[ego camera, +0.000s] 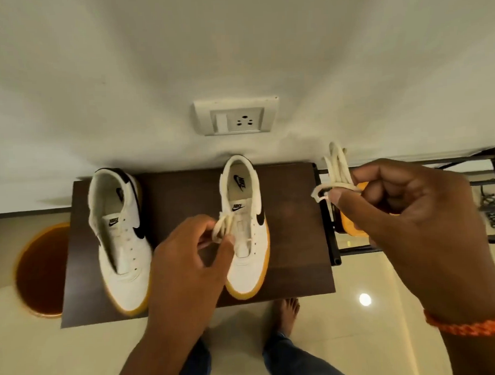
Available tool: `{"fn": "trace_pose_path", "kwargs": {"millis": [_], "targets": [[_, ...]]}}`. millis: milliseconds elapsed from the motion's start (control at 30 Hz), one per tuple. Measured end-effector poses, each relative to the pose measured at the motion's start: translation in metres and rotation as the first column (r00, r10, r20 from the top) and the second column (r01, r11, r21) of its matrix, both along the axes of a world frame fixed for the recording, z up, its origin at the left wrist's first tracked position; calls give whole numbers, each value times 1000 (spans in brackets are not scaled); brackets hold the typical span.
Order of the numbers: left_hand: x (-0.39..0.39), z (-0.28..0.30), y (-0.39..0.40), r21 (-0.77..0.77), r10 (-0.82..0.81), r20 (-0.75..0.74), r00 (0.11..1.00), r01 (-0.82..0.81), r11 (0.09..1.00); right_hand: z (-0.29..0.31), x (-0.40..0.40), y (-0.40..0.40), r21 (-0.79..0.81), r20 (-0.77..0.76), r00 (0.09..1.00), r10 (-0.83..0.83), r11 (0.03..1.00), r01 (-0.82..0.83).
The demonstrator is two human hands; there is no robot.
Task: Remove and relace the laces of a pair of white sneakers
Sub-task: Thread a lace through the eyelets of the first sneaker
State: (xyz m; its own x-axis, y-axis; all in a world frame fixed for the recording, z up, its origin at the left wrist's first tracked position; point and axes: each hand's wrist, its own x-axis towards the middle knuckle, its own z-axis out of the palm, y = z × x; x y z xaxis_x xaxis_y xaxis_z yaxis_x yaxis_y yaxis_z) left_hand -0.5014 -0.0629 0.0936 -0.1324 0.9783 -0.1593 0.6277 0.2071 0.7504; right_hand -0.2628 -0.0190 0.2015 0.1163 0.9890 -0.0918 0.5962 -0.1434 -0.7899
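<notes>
Two white sneakers with gum soles and black swooshes stand on a dark brown table (292, 222), toes toward me. The left sneaker (120, 236) shows bare eyelets with no lace. Over the right sneaker (247, 243), my left hand (187, 262) pinches a bunch of cream lace (222, 226) at the eyelets. My right hand (413, 226) is raised to the right of the table and pinches a second bundled cream lace (335, 170), wound into loops.
A white wall with a switch-and-socket plate (235, 116) rises behind the table. An orange round stool (38, 270) stands at the left. A black metal rack (409, 204) holding an orange object is at the right. My bare foot (285, 312) rests on the cream tiled floor.
</notes>
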Motion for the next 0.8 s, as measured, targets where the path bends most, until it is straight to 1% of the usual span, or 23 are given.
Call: {"fn": "trace_pose_path", "kwargs": {"millis": [133,200,300,400,500,633,733,800], "targets": [[-36,7,-12,54,137,11,991,-137,989,17,-24,-7,6,-31,995,95,995,-95],[-48,6,-17,62,208,11,978,-208,976,20,-33,-9,4,-66,993,100,995,-100],[-58,-7,-22,43,291,6,957,-291,956,17,-49,-12,11,-81,991,109,994,-108],[-62,-30,-25,-8,310,3,951,-310,951,4,-67,-13,19,-28,991,131,991,-131],[-58,-59,-23,-48,306,13,952,-305,951,-21,-79,-13,33,33,993,110,993,-111],[-53,-100,-19,-69,336,9,942,-334,940,-77,-94,-14,50,113,991,68,996,-74],[-45,-121,-19,-84,339,18,941,-337,938,-136,-104,-19,-17,160,986,41,999,-39],[-41,-134,-19,-95,344,27,939,-340,936,-170,-111,-21,-92,114,993,38,995,-28]]}}
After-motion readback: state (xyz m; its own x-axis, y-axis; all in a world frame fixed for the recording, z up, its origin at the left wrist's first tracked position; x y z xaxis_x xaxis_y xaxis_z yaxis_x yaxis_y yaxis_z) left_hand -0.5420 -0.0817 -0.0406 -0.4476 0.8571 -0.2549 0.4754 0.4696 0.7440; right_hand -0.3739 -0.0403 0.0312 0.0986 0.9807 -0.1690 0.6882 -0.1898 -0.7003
